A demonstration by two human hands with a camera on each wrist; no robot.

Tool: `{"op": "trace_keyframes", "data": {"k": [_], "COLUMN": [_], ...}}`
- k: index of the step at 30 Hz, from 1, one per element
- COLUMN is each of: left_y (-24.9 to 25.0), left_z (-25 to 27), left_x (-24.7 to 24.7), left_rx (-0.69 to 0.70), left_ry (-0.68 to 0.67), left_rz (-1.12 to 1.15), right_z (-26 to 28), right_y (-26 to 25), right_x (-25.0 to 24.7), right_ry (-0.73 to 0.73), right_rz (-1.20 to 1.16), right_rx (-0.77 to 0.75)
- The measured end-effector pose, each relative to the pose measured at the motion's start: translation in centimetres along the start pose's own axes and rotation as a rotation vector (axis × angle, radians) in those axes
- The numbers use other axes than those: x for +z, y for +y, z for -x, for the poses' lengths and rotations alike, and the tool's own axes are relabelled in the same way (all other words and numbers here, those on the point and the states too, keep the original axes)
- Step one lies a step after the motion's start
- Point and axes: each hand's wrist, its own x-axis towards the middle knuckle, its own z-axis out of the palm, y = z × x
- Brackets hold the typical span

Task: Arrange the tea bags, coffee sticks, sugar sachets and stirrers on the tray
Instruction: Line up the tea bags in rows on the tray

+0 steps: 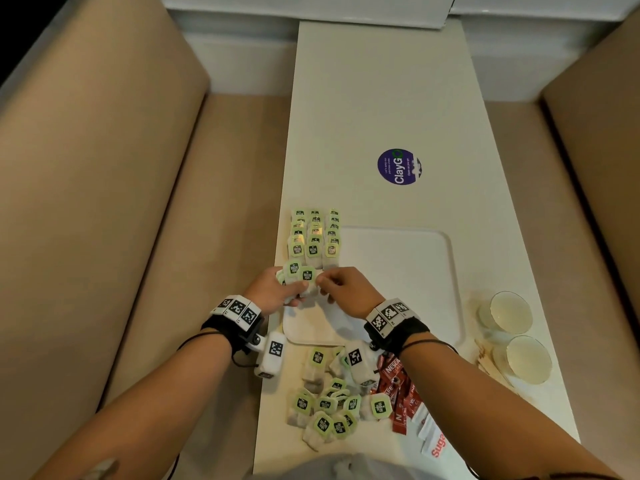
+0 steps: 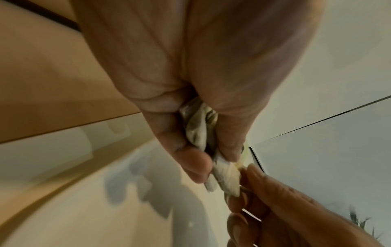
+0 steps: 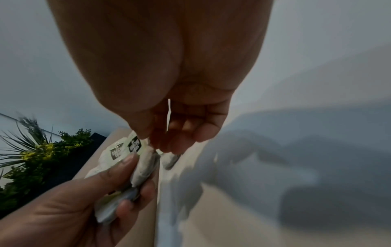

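Note:
My left hand (image 1: 292, 294) grips a small bunch of tea bags (image 1: 300, 276) with green tags over the tray's near left corner. My right hand (image 1: 325, 285) pinches one tea bag of that bunch at its right edge. In the left wrist view the bunch of tea bags (image 2: 198, 128) sits between thumb and fingers, and the right hand's fingertips (image 2: 251, 178) hold its lower end. The right wrist view shows the green tags (image 3: 127, 147) just under my right hand's fingertips (image 3: 169, 145). Rows of tea bags (image 1: 314, 237) lie along the left side of the white tray (image 1: 408, 271).
A loose heap of tea bags (image 1: 325, 407) lies near the table's front edge, with red coffee sticks (image 1: 398, 393) and sugar sachets (image 1: 433, 439) to its right. Wooden stirrers (image 1: 490, 365) and two glass bowls (image 1: 509, 311) (image 1: 526, 358) stand right of the tray. Beige benches flank the table.

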Motion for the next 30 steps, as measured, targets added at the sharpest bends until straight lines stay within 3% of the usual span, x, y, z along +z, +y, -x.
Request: {"op": "trace_keyframes", "data": {"k": [15, 20, 30], "left_y": [-1.0, -1.8, -2.1], "left_z": [0.6, 0.4, 1.1], "left_x": [-0.5, -1.4, -2.3], "left_rx": [0.037, -0.012, -0.022], "left_ry": [0.133, 0.195, 0.148], "left_rz": [0.045, 0.062, 0.086], "right_z": [-0.3, -1.9, -5.5], "right_y": [-0.5, -1.0, -3.0], "right_x": [2.0, 2.1, 3.0], "right_ry": [0.018, 0.086, 0.075], "right_rz": [0.115, 0.134, 0.328], "right_rx": [0.024, 0.101, 0.238]}}
